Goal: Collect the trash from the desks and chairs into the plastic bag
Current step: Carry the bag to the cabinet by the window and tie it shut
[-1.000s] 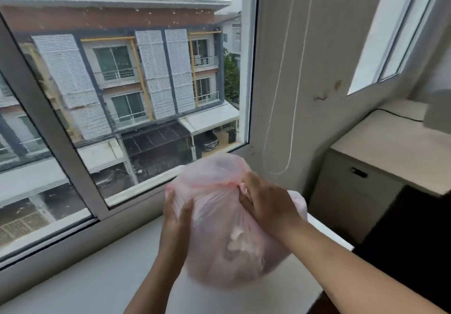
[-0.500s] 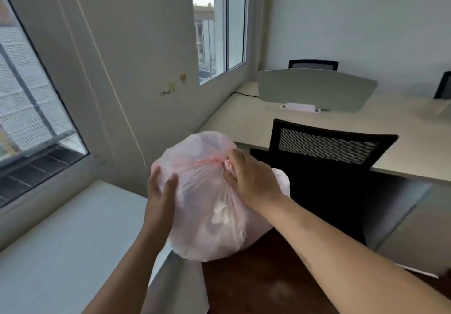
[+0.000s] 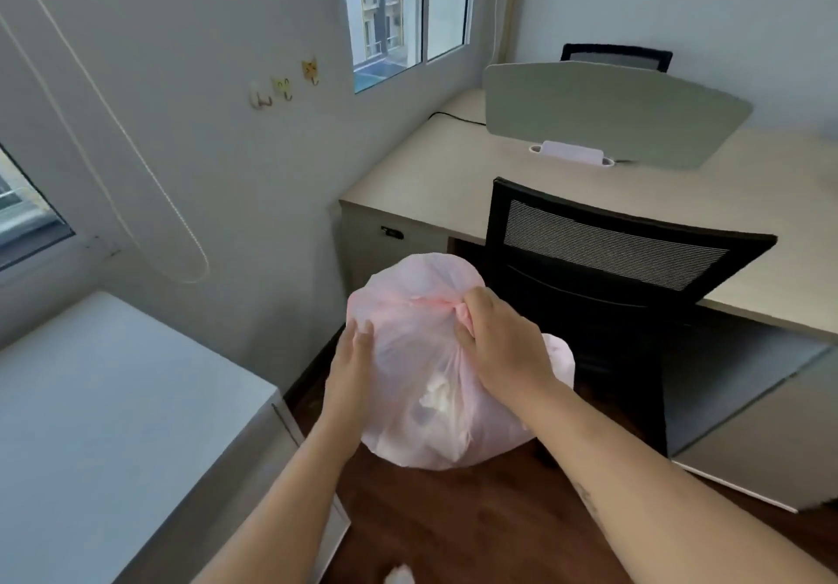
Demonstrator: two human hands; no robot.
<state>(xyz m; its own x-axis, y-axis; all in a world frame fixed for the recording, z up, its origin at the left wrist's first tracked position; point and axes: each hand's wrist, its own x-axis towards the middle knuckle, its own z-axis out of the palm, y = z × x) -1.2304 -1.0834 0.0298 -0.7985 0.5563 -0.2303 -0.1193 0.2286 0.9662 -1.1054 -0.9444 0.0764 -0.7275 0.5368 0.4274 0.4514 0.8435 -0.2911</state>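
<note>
I hold a full, pale pink plastic bag (image 3: 421,366) in the air in front of me, above the dark wooden floor. White crumpled trash shows through its thin skin. My right hand (image 3: 499,347) is clenched on the twisted, gathered neck of the bag at its upper right. My left hand (image 3: 351,366) lies flat against the bag's left side, fingers pointing up. A small white scrap (image 3: 399,576) lies on the floor at the bottom edge of the view.
A white desk (image 3: 113,425) is at my left under a window. A beige desk (image 3: 453,184) with a grey divider panel (image 3: 612,112) stands ahead, a black mesh chair (image 3: 612,266) pushed against it. A second chair (image 3: 616,55) is behind the divider. A blind cord (image 3: 136,152) hangs on the wall.
My view has swung right from the window to the beige desk and chair. The bag has come off the white desk and hangs over the floor; both hands keep their hold.
</note>
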